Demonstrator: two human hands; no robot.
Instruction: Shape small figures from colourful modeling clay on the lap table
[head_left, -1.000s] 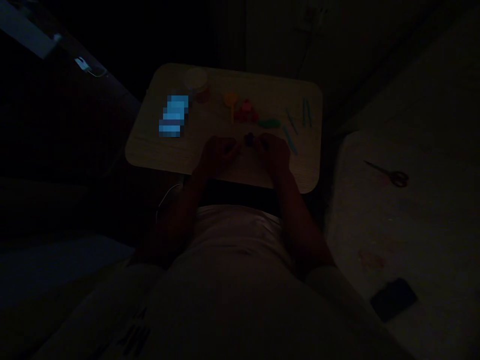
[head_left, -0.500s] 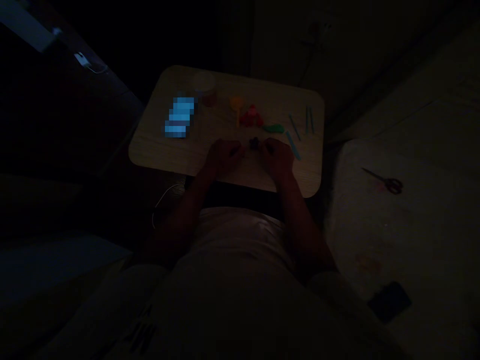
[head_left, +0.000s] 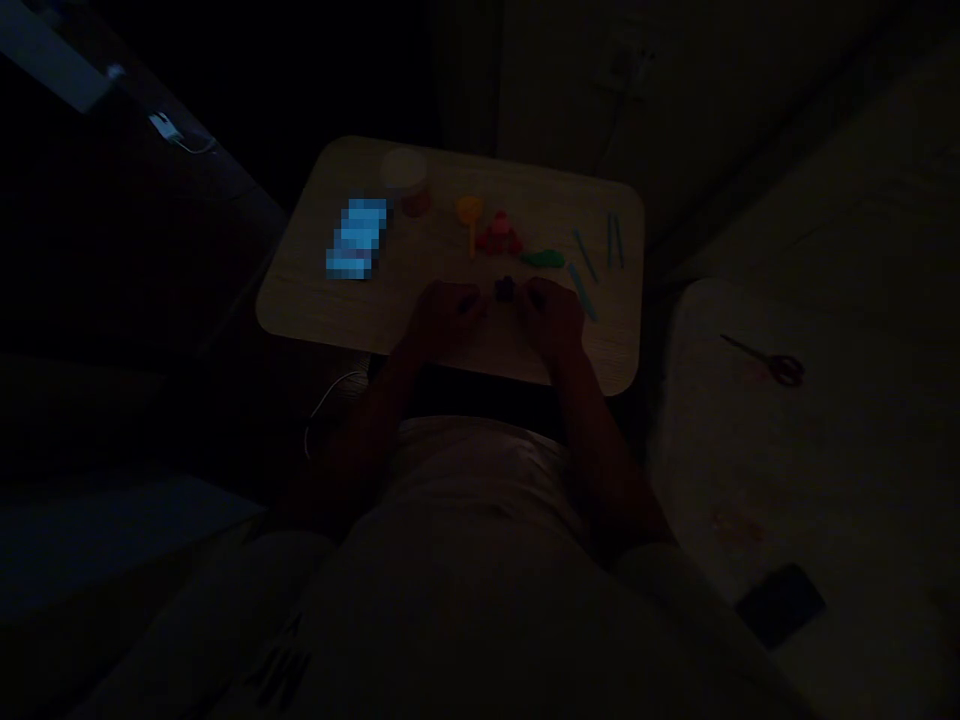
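A small dark, lobed piece (head_left: 505, 289), perhaps purplish, lies on the small wooden table (head_left: 315, 300) between my two hands. To its left is my left hand (head_left: 450, 308), fingers curled and thumb close to the fingertips; a gap separates it from the piece. My right hand (head_left: 551, 312) is also closed, its fingertips at the right edge of the piece. Dim light hides what either pinch contains. Just beyond lie a green lump (head_left: 544, 259), a red shaped figure (head_left: 500, 234) and an orange spoon-like piece (head_left: 470, 214). A light-blue flat tool (head_left: 582, 292) rests beside my right hand.
A glowing, pixelated phone-like screen (head_left: 358, 238) and a lidded tub (head_left: 406, 175) stand at the table's left. Thin blue sticks (head_left: 615, 241) lie at the right. Scissors (head_left: 772, 363) and a dark flat object (head_left: 781, 604) rest on a pale surface at right.
The view has shifted slightly, and the table things sit a little further left. Both hands keep nearly the same pose around the dark piece.
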